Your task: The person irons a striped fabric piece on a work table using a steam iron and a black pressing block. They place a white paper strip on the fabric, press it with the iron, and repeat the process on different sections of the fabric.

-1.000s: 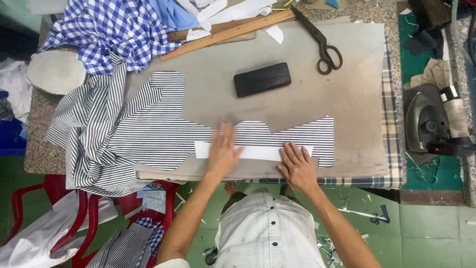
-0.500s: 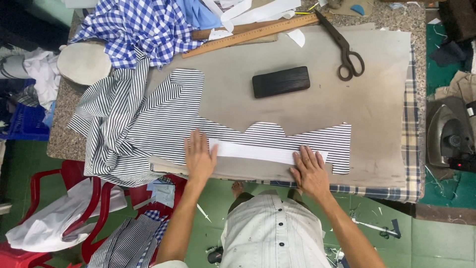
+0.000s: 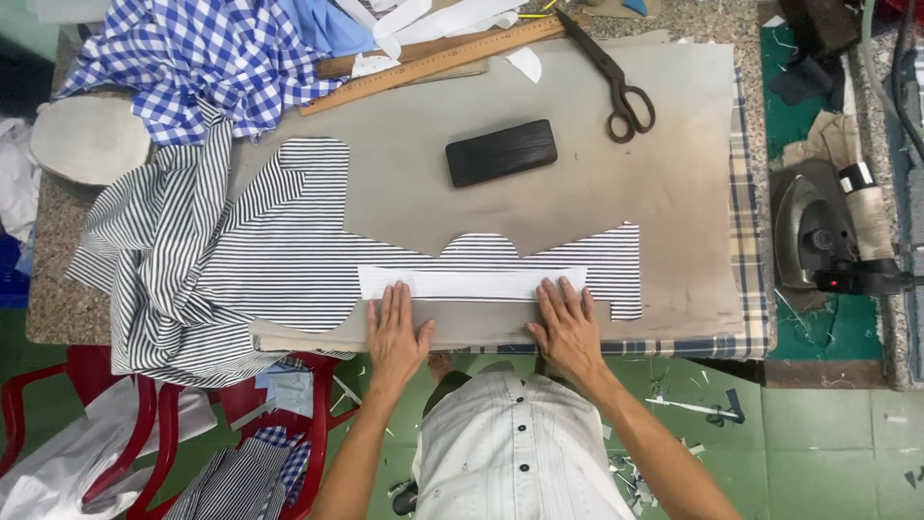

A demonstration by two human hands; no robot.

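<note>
Both hands have slid apart along the white strip (image 3: 472,283) since a moment ago, and the strip now lies flatter across the striped fabric (image 3: 289,260). The left hand (image 3: 395,332) presses palm-down, fingers spread, fingertips on the strip's left end; the right hand (image 3: 566,323) does the same at the right end. Neither grasps anything, both flat and open. The strip sits at the table's (image 3: 674,193) 6 o'clock edge; black block (image 3: 500,152) at 12 o'clock from it, scissors (image 3: 611,72) at 1 o'clock.
</note>
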